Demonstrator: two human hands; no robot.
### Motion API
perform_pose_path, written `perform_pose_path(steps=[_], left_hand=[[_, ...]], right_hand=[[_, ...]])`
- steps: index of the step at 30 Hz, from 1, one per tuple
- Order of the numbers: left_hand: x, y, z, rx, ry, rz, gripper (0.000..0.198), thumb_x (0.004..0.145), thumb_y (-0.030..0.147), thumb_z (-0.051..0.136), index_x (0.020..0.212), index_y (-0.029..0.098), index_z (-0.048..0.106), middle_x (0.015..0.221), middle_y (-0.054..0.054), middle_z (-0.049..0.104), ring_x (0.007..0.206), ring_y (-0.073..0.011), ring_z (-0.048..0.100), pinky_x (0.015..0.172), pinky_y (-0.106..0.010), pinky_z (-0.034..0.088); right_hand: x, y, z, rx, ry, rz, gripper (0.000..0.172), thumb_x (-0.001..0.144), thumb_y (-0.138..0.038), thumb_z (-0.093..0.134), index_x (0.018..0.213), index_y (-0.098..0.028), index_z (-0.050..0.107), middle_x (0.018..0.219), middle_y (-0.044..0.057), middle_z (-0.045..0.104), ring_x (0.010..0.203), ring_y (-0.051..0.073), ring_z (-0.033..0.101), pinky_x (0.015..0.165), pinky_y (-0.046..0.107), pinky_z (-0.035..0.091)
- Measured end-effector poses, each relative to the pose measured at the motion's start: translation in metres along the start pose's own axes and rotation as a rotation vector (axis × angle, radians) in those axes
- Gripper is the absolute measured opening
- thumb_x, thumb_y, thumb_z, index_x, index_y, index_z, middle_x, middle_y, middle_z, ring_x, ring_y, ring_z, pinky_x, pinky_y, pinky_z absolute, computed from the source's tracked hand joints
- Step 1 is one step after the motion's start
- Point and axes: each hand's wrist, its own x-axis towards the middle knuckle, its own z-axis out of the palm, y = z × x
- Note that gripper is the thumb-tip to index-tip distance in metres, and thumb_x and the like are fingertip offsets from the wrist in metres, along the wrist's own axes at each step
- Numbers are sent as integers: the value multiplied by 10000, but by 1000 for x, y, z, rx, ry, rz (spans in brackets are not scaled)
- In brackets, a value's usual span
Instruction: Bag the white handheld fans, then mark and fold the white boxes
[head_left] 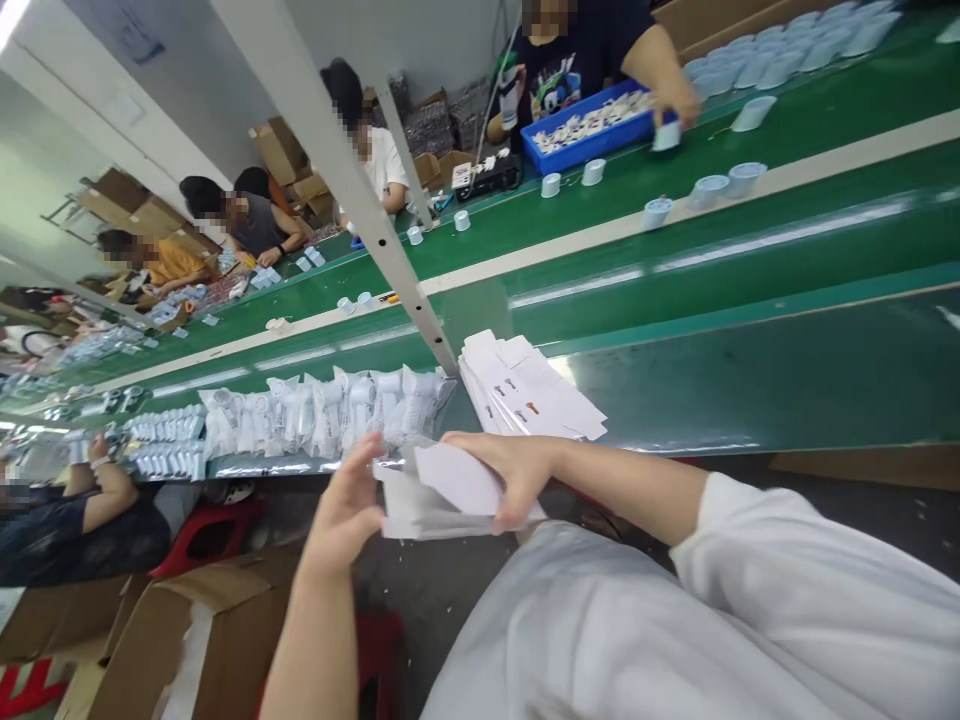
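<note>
A white folding carton (442,510) is between my two hands, above the floor at the bench's near edge. Its left end is open, with flaps standing up. My right hand (499,475) grips its right part, thumb on the near side and fingers over the far side. At the open end, my left hand (349,505) curves around the edges with its thumb and fingers spread to either side. Just beyond, a stack of flat white cartons (521,385) with small printed pictures lies fanned on the bench.
Bagged light-blue appliances (330,410) line the bench at left. A metal post (360,190) rises behind the cartons. Across the green conveyor (570,250), co-workers handle light-blue parts, one beside a blue tray (585,135). An open cardboard box (187,630) and red stools (210,525) stand below left.
</note>
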Motion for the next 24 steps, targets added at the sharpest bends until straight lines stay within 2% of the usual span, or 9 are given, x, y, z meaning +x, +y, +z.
perform_pose_path(steps=[3, 5, 7, 10, 13, 15, 17, 22, 24], left_hand=[[22, -18, 43, -183, -56, -72, 920, 646, 769, 640, 1407, 293, 443, 1476, -155, 446, 1181, -318, 581, 908, -426, 529], [29, -20, 67, -283, -84, -128, 849, 668, 717, 672, 1370, 279, 486, 1452, -136, 479, 1160, -305, 593, 913, -420, 522], [33, -16, 83, -402, -69, -219, 709, 673, 577, 755, 1274, 245, 575, 1308, -122, 606, 1072, -288, 636, 876, -408, 532], [35, -6, 95, -567, 21, -353, 562, 608, 397, 845, 1104, 209, 660, 1073, -82, 708, 916, -244, 676, 821, -382, 543], [39, 2, 105, -617, 323, -366, 467, 609, 329, 850, 1024, 204, 676, 1064, -68, 710, 935, -219, 667, 860, -358, 526], [41, 4, 115, -637, 544, -356, 452, 600, 298, 855, 1005, 203, 678, 1064, -62, 709, 947, -205, 665, 880, -339, 514], [43, 6, 126, -683, 660, -358, 460, 599, 275, 855, 1015, 209, 673, 1075, -55, 704, 973, -199, 660, 905, -334, 504], [47, 11, 143, -716, 676, -371, 463, 649, 263, 830, 1064, 238, 624, 1154, -54, 669, 1085, -221, 627, 941, -356, 496], [49, 11, 146, -702, 591, -363, 513, 684, 279, 810, 1144, 260, 583, 1232, -66, 631, 1133, -237, 606, 961, -377, 490]], right_hand=[[-11, 0, -10, 51, -78, 36, 734, 521, -361, 793, 1165, -143, 516, 1053, 33, 558, 917, 194, 556, 777, 259, 485], [-19, -3, -17, 58, -130, 96, 777, 539, -339, 778, 1231, -134, 489, 1055, 34, 579, 889, 184, 571, 743, 245, 493], [-27, -7, -24, 4, -129, 153, 898, 544, -294, 778, 1347, -126, 413, 1116, 58, 582, 954, 204, 583, 795, 260, 500], [-39, -15, -31, -67, -67, 137, 1049, 590, -228, 772, 1479, -151, 222, 1222, 90, 555, 1094, 229, 574, 920, 309, 484], [-49, -24, -25, -166, 145, -38, 990, 768, -244, 704, 1517, -227, 57, 1404, 140, 432, 1251, 228, 513, 1033, 383, 431], [-52, -26, -14, -355, 272, -123, 935, 816, -326, 707, 1516, -271, 90, 1521, 174, 274, 1365, 275, 398, 1081, 458, 386], [-53, -25, -3, -561, 337, -162, 921, 797, -368, 741, 1509, -293, 161, 1564, 182, 186, 1420, 328, 293, 1096, 524, 356], [-50, -18, -5, -623, 443, -264, 899, 880, -235, 639, 1520, -228, 9, 1564, 253, 168, 1435, 301, 278, 1057, 517, 398], [-51, -21, -15, -621, 401, -292, 778, 885, -216, 613, 1499, -215, 136, 1550, 244, 223, 1420, 295, 309, 1051, 503, 405]])
